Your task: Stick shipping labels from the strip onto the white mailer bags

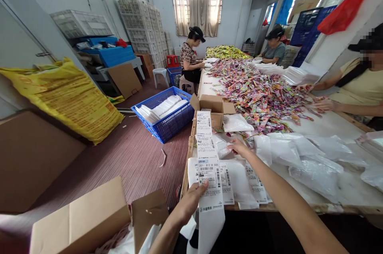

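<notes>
My left hand (pixel 193 198) pinches a long strip of printed shipping labels (pixel 211 184), thumb on top. The strip runs up over the table edge toward the small cardboard box (pixel 214 120), and its lower end hangs below the table. Farther right, the fingers of my right hand (pixel 239 148) close on the edge of a white plastic bag (pixel 220 146) that lies partly behind the strip. Labelled white packages (pixel 237 180) lie flat near the front edge. Another filled white bag (pixel 237 123) rests just beyond my right hand.
Small colourful packets (pixel 257 90) are heaped along the table, with yellow packets (pixel 227 52) at the far end. More filled bags (pixel 314 174) lie at right. A blue basket (pixel 167 124) and an open carton (pixel 80 218) stand left. Several co-workers sit around the table.
</notes>
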`<state>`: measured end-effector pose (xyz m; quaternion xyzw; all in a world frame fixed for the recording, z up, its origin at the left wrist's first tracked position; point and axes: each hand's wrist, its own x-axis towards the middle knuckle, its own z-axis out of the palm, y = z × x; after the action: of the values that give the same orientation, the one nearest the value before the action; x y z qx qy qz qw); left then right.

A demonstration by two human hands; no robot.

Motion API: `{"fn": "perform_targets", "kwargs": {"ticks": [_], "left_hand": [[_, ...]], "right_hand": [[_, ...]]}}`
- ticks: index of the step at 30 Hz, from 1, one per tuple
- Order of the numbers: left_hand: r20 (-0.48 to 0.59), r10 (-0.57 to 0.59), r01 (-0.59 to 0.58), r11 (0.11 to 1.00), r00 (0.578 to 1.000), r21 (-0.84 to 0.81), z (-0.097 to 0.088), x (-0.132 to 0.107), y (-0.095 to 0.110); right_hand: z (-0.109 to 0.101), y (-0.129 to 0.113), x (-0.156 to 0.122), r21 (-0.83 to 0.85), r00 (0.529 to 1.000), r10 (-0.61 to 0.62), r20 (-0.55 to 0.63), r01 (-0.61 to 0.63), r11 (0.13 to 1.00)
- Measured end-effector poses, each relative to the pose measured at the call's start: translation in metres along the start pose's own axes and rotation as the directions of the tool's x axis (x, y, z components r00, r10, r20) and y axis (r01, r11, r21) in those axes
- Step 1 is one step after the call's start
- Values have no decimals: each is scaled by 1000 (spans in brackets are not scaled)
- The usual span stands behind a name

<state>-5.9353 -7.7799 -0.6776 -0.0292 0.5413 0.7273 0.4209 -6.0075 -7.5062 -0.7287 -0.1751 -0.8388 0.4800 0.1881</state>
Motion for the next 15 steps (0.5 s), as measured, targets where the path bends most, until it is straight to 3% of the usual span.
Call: {"fn": "perform_targets", "kwargs": {"ticks": [2, 4, 8, 11, 13, 15], "left_hand": [[-2, -1, 1, 999, 1000, 43, -2, 3, -3], [5, -10, 9, 991, 1000, 131, -5, 7, -8], [9, 20, -22, 939, 1000, 342, -8, 16, -18], [-8, 151, -134, 898, 988, 419, -5, 23, -19], [-75, 239, -177, 866, 968, 468, -3, 28, -17], [-160, 273, -166, 860, 949, 482, -1, 34, -15]], "right_hand": [[-10, -20, 9, 5, 999, 23, 22, -23, 1000], [-37, -45, 20, 11, 1000, 3, 11, -3, 1000], [-129, -108, 23, -30, 989, -69, -134, 66, 997], [-188, -146, -4, -253, 970, -81, -228, 21, 967], [-198, -149, -29, -395, 975, -99, -199, 13, 919], [-177, -130, -50, -436, 989, -106, -104, 51, 899]]}}
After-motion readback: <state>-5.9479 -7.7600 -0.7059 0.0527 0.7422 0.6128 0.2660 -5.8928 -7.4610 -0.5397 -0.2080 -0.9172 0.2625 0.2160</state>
